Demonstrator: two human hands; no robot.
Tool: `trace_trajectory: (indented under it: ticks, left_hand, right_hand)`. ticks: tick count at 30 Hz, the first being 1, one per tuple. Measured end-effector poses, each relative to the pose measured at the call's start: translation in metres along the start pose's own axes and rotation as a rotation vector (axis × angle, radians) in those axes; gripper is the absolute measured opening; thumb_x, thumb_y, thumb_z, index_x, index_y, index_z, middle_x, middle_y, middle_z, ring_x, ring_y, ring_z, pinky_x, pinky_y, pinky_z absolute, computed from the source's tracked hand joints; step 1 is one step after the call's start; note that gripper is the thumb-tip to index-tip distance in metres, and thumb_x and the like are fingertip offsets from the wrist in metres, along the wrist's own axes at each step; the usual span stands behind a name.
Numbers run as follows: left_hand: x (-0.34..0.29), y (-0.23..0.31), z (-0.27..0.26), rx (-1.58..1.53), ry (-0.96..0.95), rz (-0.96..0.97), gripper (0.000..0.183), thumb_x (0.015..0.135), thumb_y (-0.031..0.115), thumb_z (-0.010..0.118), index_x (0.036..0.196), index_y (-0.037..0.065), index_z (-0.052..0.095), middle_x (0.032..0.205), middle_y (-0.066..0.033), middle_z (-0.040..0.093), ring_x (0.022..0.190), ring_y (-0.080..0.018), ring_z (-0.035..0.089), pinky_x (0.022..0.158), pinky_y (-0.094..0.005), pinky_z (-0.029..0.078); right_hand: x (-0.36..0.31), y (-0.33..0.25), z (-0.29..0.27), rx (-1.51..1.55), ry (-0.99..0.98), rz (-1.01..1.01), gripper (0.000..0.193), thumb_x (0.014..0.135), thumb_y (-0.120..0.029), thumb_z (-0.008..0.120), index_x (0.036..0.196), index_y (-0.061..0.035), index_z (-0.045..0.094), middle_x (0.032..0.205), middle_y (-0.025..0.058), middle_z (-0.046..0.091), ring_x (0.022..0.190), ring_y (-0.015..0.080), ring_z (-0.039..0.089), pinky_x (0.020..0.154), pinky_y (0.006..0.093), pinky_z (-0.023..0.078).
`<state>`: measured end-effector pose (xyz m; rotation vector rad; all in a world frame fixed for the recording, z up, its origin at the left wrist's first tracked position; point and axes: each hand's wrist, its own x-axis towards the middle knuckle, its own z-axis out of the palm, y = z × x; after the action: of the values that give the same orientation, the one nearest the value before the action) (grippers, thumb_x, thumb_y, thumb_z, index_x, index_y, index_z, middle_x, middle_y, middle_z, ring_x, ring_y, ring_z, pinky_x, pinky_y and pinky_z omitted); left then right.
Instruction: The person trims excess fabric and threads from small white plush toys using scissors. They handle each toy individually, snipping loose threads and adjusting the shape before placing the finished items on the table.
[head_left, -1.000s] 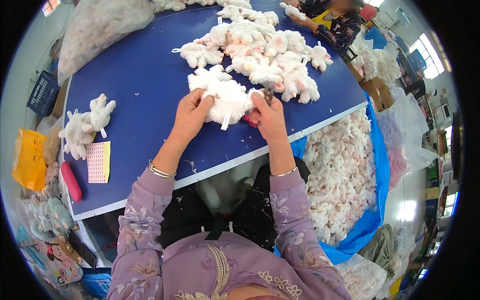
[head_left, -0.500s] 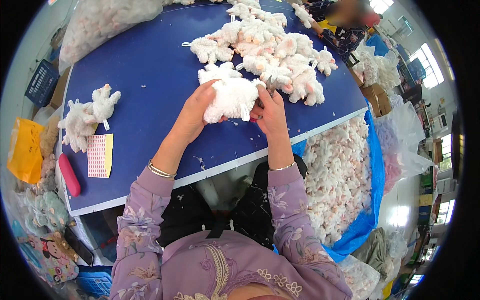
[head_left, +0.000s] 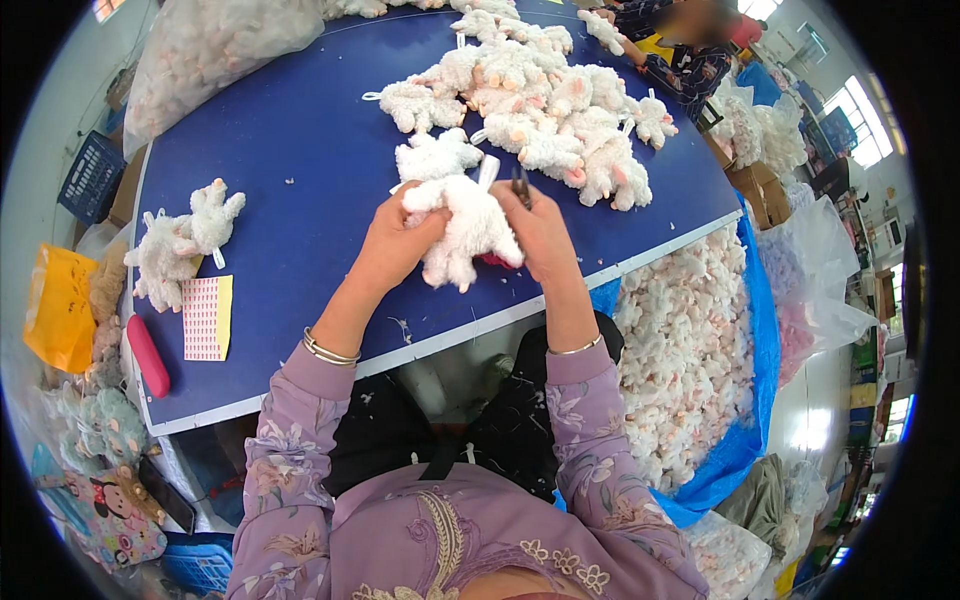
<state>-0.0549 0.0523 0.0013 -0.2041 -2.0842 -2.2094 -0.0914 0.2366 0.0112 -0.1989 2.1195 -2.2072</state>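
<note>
Seen from above, at a blue table [head_left: 300,180]. Left hand [head_left: 395,245] wrapped around a white fluffy toy [head_left: 465,230], fingers closed on its left side. Right hand [head_left: 540,235] closed on the toy's right side and also pinching small dark snips [head_left: 521,186] that point up past the fingers. Toy held just above the near edge of the table, between both hands, with a white ribbon loop [head_left: 487,170] sticking up from it.

Containers next. On the floor at right, a blue plastic sheet [head_left: 755,400] shaped like an open sack, heaped full with white fluffy toys [head_left: 690,360]. At top left, a clear plastic bag [head_left: 215,45] lying on the table, stuffed with pale fluffy filling or toys; cannot tell which through the plastic. Further right, a cardboard box [head_left: 745,180] and more clear bags, contents blurred.

Loose on the table: a big pile of white toys [head_left: 540,100] beyond the hands, two toys [head_left: 180,245] at left, a yellow sheet of small stickers [head_left: 208,317] and a red oblong case [head_left: 148,355].

Hard to make out: something red under the held toy, mostly hidden. Another person at the top edge, only a dark sleeve [head_left: 680,70] clear. Left floor cluttered with a yellow bag [head_left: 60,310] and soft toys, cut off by the round dark rim.
</note>
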Motion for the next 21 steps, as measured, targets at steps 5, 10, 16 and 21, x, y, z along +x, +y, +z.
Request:
trace_trajectory:
  ticks: [5, 10, 16, 21]
  left_hand:
    - [-0.002, 0.002, 0.008, 0.024, 0.002, -0.108, 0.027, 0.087, 0.018, 0.065, 0.108, 0.001, 0.062, 0.096, -0.0023, 0.065, 0.086, -0.0075, 0.059, 0.076, -0.0243, 0.049]
    - [-0.005, 0.0, 0.008, 0.046, -0.075, -0.14, 0.022, 0.094, 0.022, 0.057, 0.097, 0.001, 0.064, 0.083, 0.001, 0.062, 0.076, -0.004, 0.053, 0.067, -0.0225, 0.045]
    - [-0.002, -0.005, 0.012, 0.033, 0.067, 0.096, 0.031, 0.099, 0.027, 0.05, 0.086, 0.001, 0.062, 0.073, 0.0052, 0.055, 0.063, -0.0016, 0.045, 0.055, -0.0205, 0.038]
    - [0.002, -0.005, 0.014, -0.163, 0.254, -0.014, 0.033, 0.098, 0.032, 0.054, 0.085, 0.002, 0.059, 0.076, 0.0015, 0.059, 0.064, -0.0016, 0.049, 0.056, -0.0193, 0.04]
  right_hand:
    - [-0.003, -0.016, -0.016, 0.014, -0.098, 0.039, 0.023, 0.09, -0.023, 0.064, 0.084, -0.0012, 0.063, 0.062, -0.0057, 0.049, 0.055, 0.0015, 0.04, 0.048, 0.0211, 0.03]
    - [0.004, 0.002, -0.015, -0.135, 0.06, -0.112, 0.022, 0.089, -0.02, 0.065, 0.081, 0.0011, 0.065, 0.065, -0.0048, 0.055, 0.059, 0.0019, 0.044, 0.051, 0.021, 0.034]
    - [0.014, 0.014, -0.015, 0.187, 0.137, 0.007, 0.029, 0.093, -0.029, 0.06, 0.081, -0.0027, 0.062, 0.057, -0.0036, 0.049, 0.044, 0.0035, 0.035, 0.04, 0.0234, 0.026]
    - [0.003, 0.003, -0.013, 0.313, -0.101, 0.108, 0.04, 0.097, -0.042, 0.049, 0.088, -0.0039, 0.055, 0.06, -0.0007, 0.045, 0.042, 0.0048, 0.033, 0.038, 0.0226, 0.024]
